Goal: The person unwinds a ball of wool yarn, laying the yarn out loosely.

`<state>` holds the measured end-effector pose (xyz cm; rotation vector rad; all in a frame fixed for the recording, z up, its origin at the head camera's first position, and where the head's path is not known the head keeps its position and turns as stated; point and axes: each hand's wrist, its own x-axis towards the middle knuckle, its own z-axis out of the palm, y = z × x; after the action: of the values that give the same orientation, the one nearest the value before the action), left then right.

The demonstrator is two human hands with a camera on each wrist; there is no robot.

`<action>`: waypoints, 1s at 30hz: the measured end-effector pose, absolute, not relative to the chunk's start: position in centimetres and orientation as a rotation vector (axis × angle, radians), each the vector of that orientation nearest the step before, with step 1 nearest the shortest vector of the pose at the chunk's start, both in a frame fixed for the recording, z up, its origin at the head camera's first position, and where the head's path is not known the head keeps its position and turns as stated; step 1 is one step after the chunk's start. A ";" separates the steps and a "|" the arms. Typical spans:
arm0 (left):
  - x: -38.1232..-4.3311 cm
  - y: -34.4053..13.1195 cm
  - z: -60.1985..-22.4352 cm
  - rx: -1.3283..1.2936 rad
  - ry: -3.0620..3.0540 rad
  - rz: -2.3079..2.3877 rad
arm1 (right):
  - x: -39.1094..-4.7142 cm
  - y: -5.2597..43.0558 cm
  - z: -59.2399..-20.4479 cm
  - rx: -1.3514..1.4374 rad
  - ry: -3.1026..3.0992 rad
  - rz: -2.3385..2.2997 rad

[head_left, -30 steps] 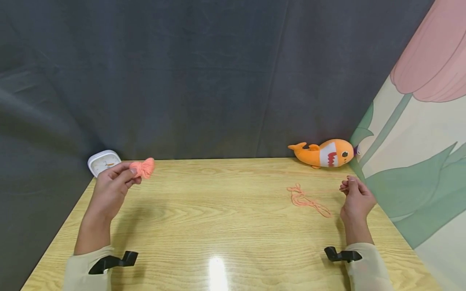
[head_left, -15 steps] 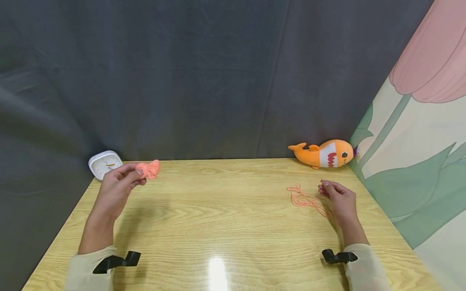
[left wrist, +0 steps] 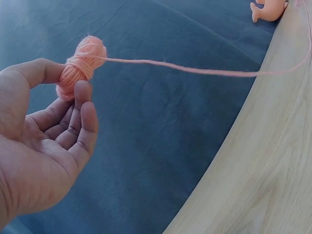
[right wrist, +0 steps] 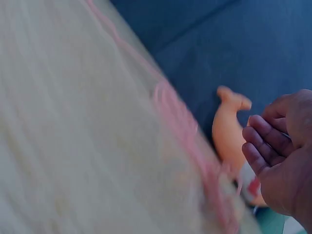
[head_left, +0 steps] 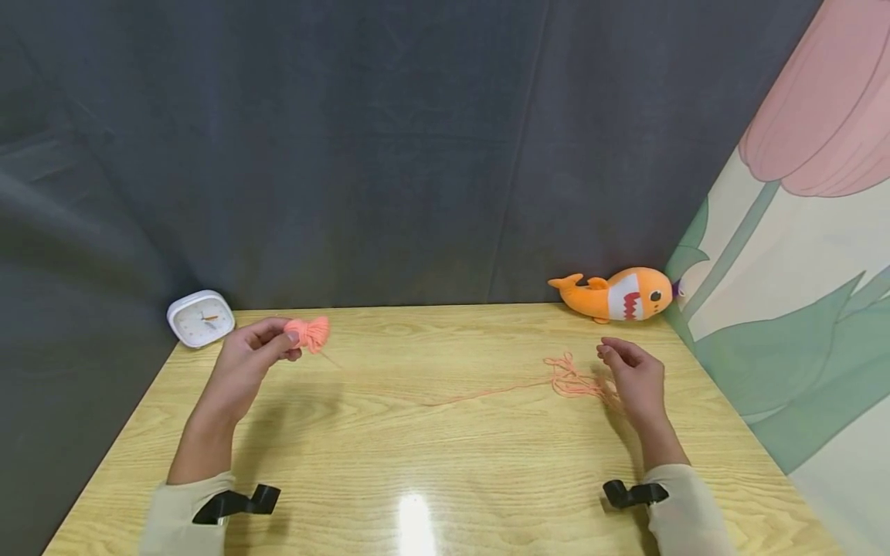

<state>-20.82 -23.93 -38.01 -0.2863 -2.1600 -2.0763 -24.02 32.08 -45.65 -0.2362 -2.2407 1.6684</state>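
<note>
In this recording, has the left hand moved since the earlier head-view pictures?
Yes. The left hand, pinching the yarn bundle, has moved rightward in the head view, away from the white clock, which it partly covered a second ago.

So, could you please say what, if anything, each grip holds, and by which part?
The left grip pinches the yarn bundle by one end, near its wrapped middle; whether the right grip holds anything is unclear.
</note>
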 end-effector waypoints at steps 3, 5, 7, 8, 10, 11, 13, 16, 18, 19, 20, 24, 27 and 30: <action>-20.9 -23.8 -38.0 -0.291 -2.149 -2.076 | -23.9 30.3 -44.4 -0.137 -2.162 1.776; -20.8 -23.7 -38.0 -0.288 -2.143 -2.073 | -24.0 28.9 -43.8 -0.040 -2.107 1.852; -20.8 -23.6 -38.0 -0.283 -2.134 -2.075 | -24.1 27.3 -43.3 0.063 -2.062 1.915; -20.7 -23.6 -38.0 -0.278 -2.132 -2.073 | -24.1 26.4 -43.1 0.112 -2.041 1.944; -20.6 -23.5 -38.0 -0.266 -2.132 -2.063 | -24.1 24.7 -42.9 0.202 -2.040 1.966; -20.6 -23.4 -37.9 -0.260 -2.134 -2.056 | -24.2 23.8 -42.8 0.242 -2.040 1.979; -20.5 -23.3 -37.9 -0.245 -2.137 -2.044 | -24.3 22.0 -42.7 0.309 -2.057 1.990; -20.5 -23.0 -37.8 -0.233 -2.155 -2.023 | -24.4 19.3 -42.8 0.381 -2.083 2.006; -20.6 -22.8 -37.7 -0.233 -2.171 -2.011 | -24.5 17.5 -42.9 0.417 -2.088 2.023; -20.7 -22.6 -37.6 -0.235 -2.180 -2.007 | -24.5 16.6 -43.0 0.436 -2.084 2.041; -20.7 -22.6 -37.6 -0.236 -2.188 -2.003 | -24.5 15.7 -43.0 0.452 -2.084 2.059; -20.9 -22.4 -37.6 -0.237 -2.187 -2.004 | -24.6 12.2 -43.2 0.543 -2.088 2.126; -20.9 -22.4 -37.7 -0.246 -2.161 -2.021 | -24.5 10.0 -43.4 0.584 -2.106 2.157; -20.9 -22.3 -37.9 -0.257 -2.137 -2.034 | -24.5 8.1 -43.7 0.615 -2.118 2.186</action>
<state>-20.89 -22.35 -37.85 -0.2565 -2.1366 -2.0341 -24.51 8.11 -43.69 0.6149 -2.1177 2.1859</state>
